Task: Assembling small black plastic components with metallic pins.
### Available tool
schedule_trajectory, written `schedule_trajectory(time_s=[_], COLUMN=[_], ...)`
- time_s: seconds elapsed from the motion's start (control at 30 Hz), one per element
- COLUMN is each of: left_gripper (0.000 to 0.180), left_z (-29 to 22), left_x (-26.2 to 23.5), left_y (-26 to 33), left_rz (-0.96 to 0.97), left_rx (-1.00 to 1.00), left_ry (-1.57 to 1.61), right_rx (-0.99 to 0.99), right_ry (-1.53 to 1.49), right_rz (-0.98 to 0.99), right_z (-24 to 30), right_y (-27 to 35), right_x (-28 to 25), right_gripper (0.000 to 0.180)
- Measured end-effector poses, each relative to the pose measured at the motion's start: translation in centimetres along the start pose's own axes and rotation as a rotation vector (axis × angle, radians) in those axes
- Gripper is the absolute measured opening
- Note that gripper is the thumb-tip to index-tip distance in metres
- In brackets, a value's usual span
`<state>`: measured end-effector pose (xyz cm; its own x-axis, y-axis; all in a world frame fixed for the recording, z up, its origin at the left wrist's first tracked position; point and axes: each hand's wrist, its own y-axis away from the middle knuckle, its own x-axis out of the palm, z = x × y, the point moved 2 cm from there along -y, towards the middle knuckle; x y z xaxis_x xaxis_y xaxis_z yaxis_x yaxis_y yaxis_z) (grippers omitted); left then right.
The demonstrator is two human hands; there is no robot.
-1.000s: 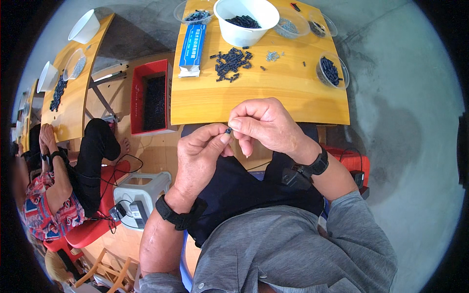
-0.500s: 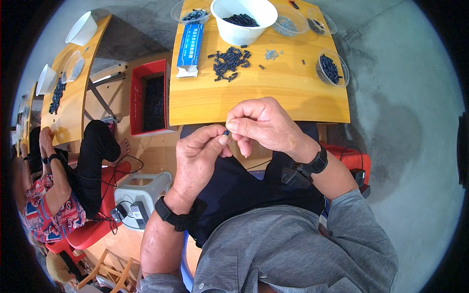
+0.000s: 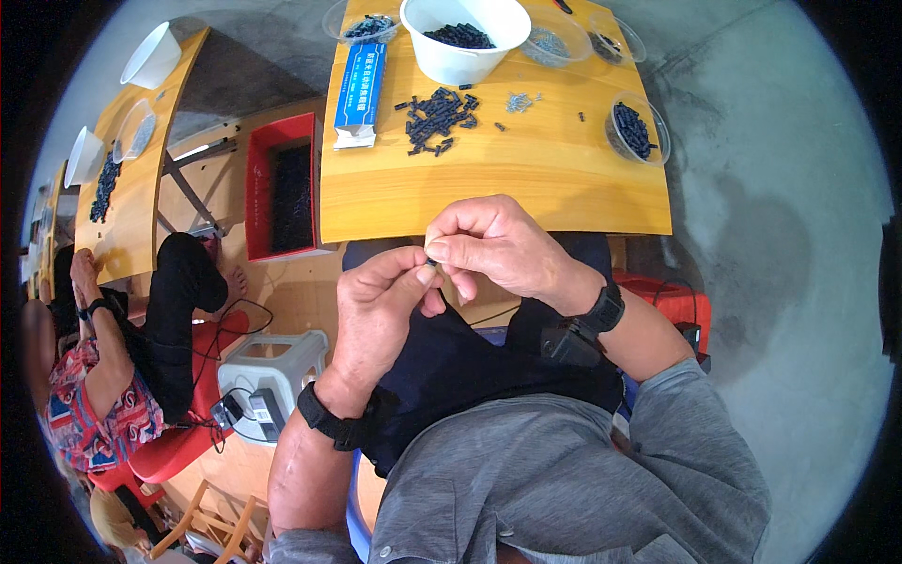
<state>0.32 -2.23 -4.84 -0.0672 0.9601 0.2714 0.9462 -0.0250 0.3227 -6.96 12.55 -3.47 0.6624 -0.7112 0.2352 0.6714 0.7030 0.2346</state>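
Note:
Over my lap, just off the table's near edge, my left hand (image 3: 376,299) pinches a small black cylindrical piece (image 3: 431,262) between thumb and forefinger. My right hand (image 3: 505,246) meets it there, its thumb and forefinger closed at the upper end of the same piece. Fingertips cover most of the piece, and whether a second small part is in the right fingers cannot be seen. Beyond the hands, a pile of similar black pieces (image 3: 436,118) lies on the wooden table (image 3: 507,193). To its right is a small heap of silvery metal parts (image 3: 520,101).
A white bowl (image 3: 453,68) of black pieces stands at the back, beside a blue-and-white box (image 3: 359,94). Clear tubs (image 3: 663,148) hold more parts. Left of the table are a red bin (image 3: 258,193), a grey stool (image 3: 274,352) with cables, and another person (image 3: 113,376) at a second table.
Both hands have shifted very slightly left and remain together at the piece. Less of the black piece shows between the fingertips. The whole view has drifted slightly.

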Motion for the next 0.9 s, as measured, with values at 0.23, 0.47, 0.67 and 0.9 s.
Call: schedule_trajectory(time_s=[0.23,0.47,0.67,0.9], left_gripper=[0.014,0.015,0.013,0.014], left_z=[-0.3,-0.7,-1.3,-1.6], left_x=[0.4,0.7,0.7,0.7], left_y=[0.3,0.5,0.5,0.7], left_rz=[0.045,0.023,0.064,0.077], left_rx=[-0.085,-0.059,-0.006,0.081], left_ry=[0.08,0.055,0.0,0.033], right_rx=[0.041,0.009,-0.045,-0.133], right_ry=[-0.078,-0.054,0.062,0.225], right_rz=[0.059,0.041,0.012,-0.029], right_z=[-0.3,-0.1,1.4,3.0], right_y=[0.2,0.4,0.4,1.1], right_x=[-0.6,-0.4,-0.2,0.6], right_gripper=[0.012,0.012,0.013,0.014])
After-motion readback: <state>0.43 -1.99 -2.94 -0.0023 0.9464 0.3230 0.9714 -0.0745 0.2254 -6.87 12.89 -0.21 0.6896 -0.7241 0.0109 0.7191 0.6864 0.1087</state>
